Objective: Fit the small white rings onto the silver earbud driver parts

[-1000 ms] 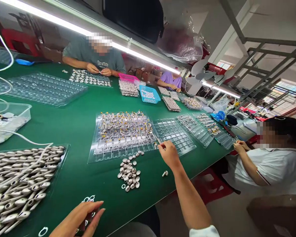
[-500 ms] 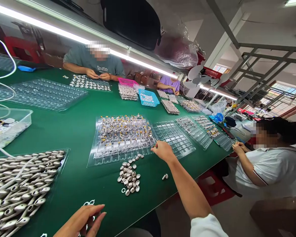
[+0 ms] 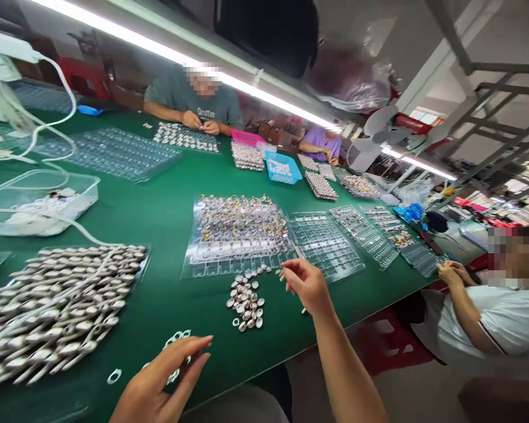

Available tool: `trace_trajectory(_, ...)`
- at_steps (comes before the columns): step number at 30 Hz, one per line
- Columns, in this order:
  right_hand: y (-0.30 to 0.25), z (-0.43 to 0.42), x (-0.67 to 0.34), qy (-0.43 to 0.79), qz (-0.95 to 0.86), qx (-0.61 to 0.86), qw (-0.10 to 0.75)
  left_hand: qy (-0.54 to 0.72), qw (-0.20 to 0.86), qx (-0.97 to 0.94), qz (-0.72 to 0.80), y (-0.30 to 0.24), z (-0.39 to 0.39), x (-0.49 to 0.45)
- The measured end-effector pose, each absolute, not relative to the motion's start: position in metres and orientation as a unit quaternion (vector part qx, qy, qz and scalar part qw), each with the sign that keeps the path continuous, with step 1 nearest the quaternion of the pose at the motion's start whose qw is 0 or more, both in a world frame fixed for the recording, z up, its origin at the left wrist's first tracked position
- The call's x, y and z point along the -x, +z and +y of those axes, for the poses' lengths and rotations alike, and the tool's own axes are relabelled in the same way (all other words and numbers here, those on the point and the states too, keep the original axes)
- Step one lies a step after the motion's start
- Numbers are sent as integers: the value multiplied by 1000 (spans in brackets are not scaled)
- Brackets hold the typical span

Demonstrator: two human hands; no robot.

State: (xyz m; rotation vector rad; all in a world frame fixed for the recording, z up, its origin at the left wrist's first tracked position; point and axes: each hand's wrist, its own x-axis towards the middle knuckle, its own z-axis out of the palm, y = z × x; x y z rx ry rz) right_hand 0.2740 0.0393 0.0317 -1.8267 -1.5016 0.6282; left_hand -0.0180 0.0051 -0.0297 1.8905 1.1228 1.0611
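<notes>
My left hand is low at the front of the table, thumb and forefinger apart with a gap between the tips. Several thin white rings lie around and behind it, and one loose ring is to its left. My right hand hovers near the front right corner of a clear tray filled with small silvery and yellow parts. Its fingers are curled into a pinch; a tiny pale piece seems to be at the tips, too blurred to name. To its left is a pile of small round beige caps.
Rows of beige earphone-like shells fill the left side. Behind them stand a clear bin and white cables. Right of the filled tray is a clear slotted tray. A blue basket is farther back. Co-workers sit across and at right.
My right hand has drawn back from the tray's corner toward me, its fingers loosening slightly. My left hand stays low with fingers apart. The whole view has shifted, showing more of the left side.
</notes>
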Motion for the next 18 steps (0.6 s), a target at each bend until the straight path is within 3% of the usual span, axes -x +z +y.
trace_trajectory(2,21,10,-248,400,-498,602,479,392,407,-713,414,-17,4,13)
trace_trajectory(5,2,-27,-209,530,-401,498,558,347,537,-664,388,-3,3,5)
trace_trajectory(9,-17,-48,-177,584,-350,440,586,326,650,-595,343,-1,1,1)
trace_trajectory(18,-26,-51,-172,570,-379,429,590,336,758,-421,369,-5,-2,-3)
